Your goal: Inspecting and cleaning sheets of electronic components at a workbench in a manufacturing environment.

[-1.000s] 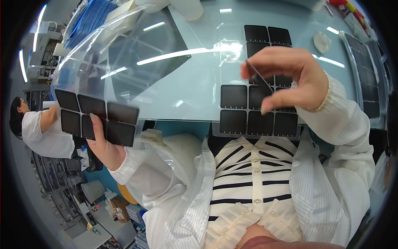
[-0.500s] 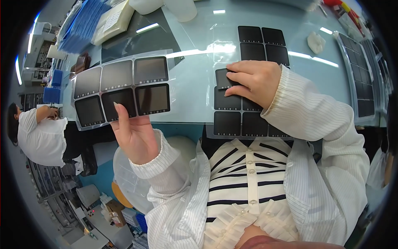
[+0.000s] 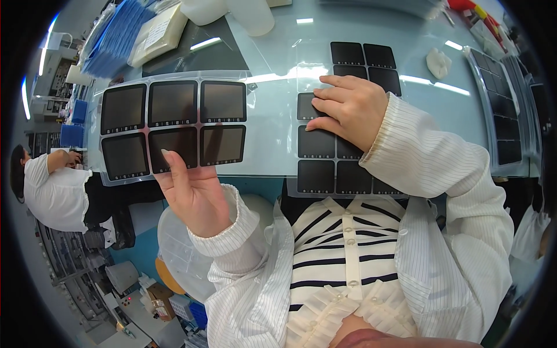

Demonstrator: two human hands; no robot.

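Observation:
My left hand (image 3: 194,197) is closed on the lower edge of a clear plastic sheet (image 3: 174,77), its thumb on the front and the other fingers partly behind. Six dark, glossy squarish panels with rounded corners sit on this sheet in two rows. Over at the right, my right hand (image 3: 354,110) rests with fingers apart on a second clear sheet (image 3: 319,196), which lies on the table and carries several similar panels. Its fingertips touch the right part of one dark panel (image 3: 306,107); the palm and sleeve hide other panels.
The glass-topped table (image 3: 272,133) holds a blue stack of sheets (image 3: 116,37), a cream packet (image 3: 158,35) and white containers (image 3: 252,14) at the back. A crumpled white lump (image 3: 439,62) and more panel sheets (image 3: 496,95) lie right. Another person (image 3: 55,188) sits at far left.
The left sheet has turned to face me more squarely and shifted slightly right. Under my right fingers, the panel that overlapped the one below now sits in line above it, its fingers spread more.

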